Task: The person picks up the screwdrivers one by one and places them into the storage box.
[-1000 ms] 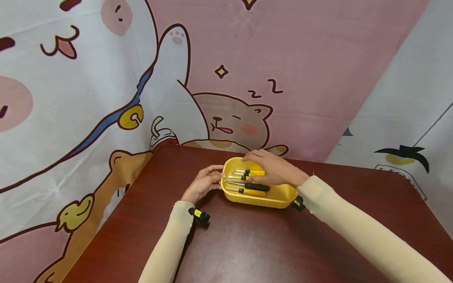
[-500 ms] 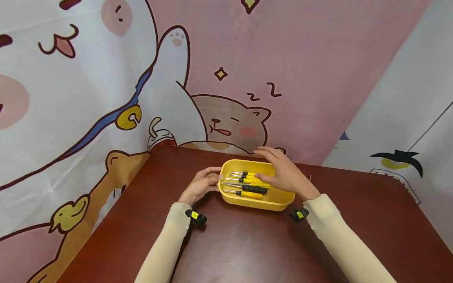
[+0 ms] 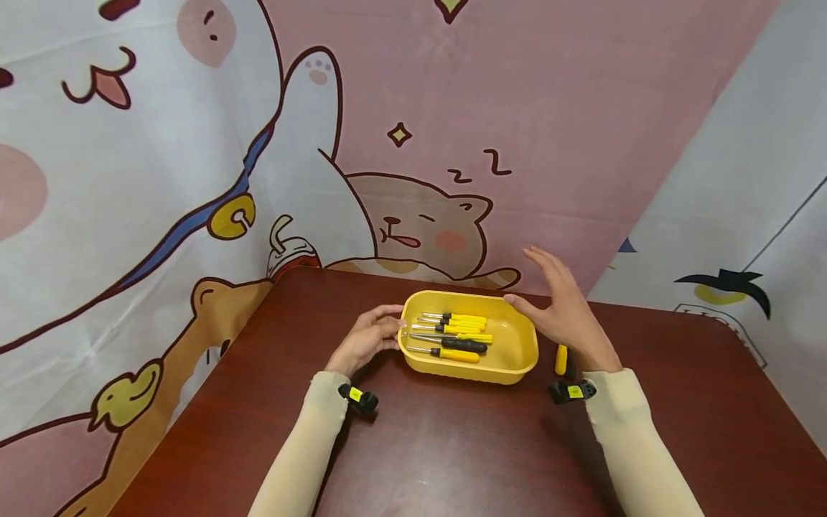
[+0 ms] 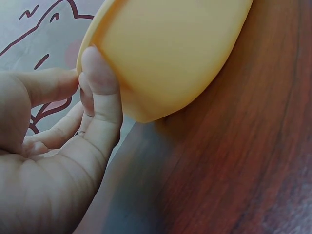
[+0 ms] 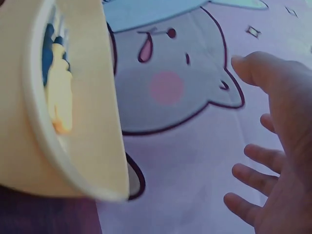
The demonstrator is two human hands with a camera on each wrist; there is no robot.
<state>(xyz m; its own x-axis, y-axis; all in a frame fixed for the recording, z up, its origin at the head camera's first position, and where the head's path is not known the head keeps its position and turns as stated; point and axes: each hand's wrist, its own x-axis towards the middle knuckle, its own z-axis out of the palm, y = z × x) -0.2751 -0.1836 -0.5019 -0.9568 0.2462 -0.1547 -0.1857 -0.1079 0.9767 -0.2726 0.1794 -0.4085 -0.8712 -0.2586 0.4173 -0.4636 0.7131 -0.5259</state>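
Observation:
A yellow plastic bin sits on the table. Several screwdrivers lie side by side in its left part: yellow-handled screwdrivers and one black-handled screwdriver, tips to the left. My left hand pinches the bin's left end; in the left wrist view its thumb lies over the rim with the index finger behind. Off the bin's right end my right hand is raised, fingers spread, holding nothing. Under its wrist, more handles, a yellow one and a dark one, show on the table, partly hidden.
The dark red-brown wooden table reaches back to a cloth backdrop printed with cartoon animals. The backdrop also stands along the left side. A small camera is strapped to each wrist.
My right hand has lifted off the screwdrivers and moved right, past the bin's right end, uncovering their handles. The left hand keeps its hold on the bin.

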